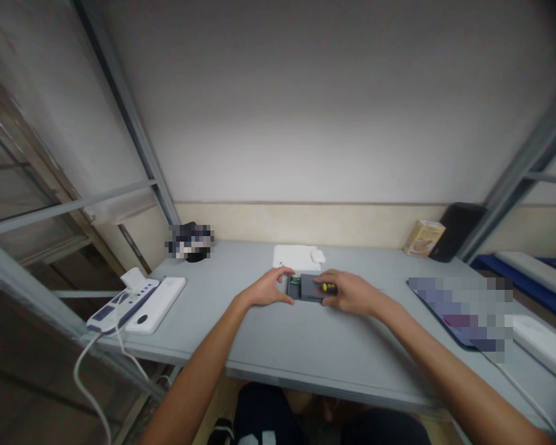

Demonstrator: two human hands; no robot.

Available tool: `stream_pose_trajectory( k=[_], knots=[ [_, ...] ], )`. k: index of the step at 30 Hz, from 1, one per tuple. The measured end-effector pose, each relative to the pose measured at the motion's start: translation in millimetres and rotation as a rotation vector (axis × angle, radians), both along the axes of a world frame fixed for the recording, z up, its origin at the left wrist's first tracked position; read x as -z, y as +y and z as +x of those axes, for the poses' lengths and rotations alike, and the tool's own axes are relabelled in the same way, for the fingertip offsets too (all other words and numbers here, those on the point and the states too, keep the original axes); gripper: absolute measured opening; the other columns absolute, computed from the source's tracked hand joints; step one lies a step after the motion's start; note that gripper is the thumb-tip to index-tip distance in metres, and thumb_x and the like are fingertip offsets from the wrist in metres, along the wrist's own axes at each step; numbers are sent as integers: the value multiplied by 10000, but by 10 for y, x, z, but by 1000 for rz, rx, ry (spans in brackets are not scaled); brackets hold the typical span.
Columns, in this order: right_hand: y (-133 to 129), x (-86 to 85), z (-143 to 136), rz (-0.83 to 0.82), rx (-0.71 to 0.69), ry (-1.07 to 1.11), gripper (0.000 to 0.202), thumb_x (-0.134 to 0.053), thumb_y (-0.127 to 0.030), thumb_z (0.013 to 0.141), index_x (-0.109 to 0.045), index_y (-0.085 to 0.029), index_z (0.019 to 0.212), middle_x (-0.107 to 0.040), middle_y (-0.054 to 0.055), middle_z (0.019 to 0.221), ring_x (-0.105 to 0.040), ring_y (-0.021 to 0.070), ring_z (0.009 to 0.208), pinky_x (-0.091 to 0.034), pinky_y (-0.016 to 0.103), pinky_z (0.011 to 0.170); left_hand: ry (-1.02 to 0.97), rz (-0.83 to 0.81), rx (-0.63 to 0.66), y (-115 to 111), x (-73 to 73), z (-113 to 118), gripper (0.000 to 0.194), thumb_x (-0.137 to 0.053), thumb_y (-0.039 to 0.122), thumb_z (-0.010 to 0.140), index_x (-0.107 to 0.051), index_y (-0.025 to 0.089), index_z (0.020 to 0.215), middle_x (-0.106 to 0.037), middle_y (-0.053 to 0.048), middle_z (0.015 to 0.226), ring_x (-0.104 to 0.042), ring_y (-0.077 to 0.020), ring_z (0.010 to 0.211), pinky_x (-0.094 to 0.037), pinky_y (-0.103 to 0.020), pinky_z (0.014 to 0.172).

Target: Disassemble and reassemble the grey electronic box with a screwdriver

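Grey case (311, 289) w/ green board (295, 281) showing, mid tabletop (306, 340). L hand (266, 289): fingers grip its 9 o'clock end. R hand (352, 292): fingers grasp its 3 o'clock end + yellow-blk handle (328, 287). White sheet (291, 255) just beyond, approx 11 o'clock; carton (424, 238) farther, 2 o'clock.

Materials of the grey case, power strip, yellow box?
Grey case: probably matte plastic; even, glint-free colour, row of slots.
Power strip: likely smooth hard plastic; white with dark-blue edging.
Yellow box: apparently printed cardboard; flat panels, straight edges. Gloss unclear.
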State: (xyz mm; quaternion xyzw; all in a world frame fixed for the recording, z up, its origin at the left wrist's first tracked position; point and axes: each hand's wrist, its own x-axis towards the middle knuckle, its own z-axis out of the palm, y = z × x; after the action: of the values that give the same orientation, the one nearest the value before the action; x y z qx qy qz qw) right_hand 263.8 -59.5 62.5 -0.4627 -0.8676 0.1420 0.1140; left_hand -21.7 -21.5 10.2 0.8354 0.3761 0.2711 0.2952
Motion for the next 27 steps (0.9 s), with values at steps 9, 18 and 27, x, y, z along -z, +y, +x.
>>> stream_pose_trajectory(
  k=[9,18,27],
  knots=[
    [-28,58,-155,34,-42,-21,571,-704,-392,803,-612,-327,1362,-611,72,1358,-653,304,1121,-492,391,948,-56,25,-6,8,51,50,911,-951,379,530,-551,228,1334,-637,-59,1184,-542,-187,917,-459,-304,835],
    [-73,224,-192,74,36,11,580,-636,-473,880,-522,-378,1441,-475,42,1535,-580,327,1277,-448,455,1061,-33,-56,-36,-17,19,58,924,-943,425,531,-597,207,1360,-666,-117,1212,-610,-270,1038,-496,-374,915],
    [-64,238,-195,44,15,38,573,-626,-468,894,-524,-352,1446,-446,53,1554,-545,326,1322,-427,464,1089,22,-16,-81,-2,66,57,932,-920,480,562,-579,235,1394,-642,-87,1143,-595,-246,977,-495,-359,897]
  ],
)
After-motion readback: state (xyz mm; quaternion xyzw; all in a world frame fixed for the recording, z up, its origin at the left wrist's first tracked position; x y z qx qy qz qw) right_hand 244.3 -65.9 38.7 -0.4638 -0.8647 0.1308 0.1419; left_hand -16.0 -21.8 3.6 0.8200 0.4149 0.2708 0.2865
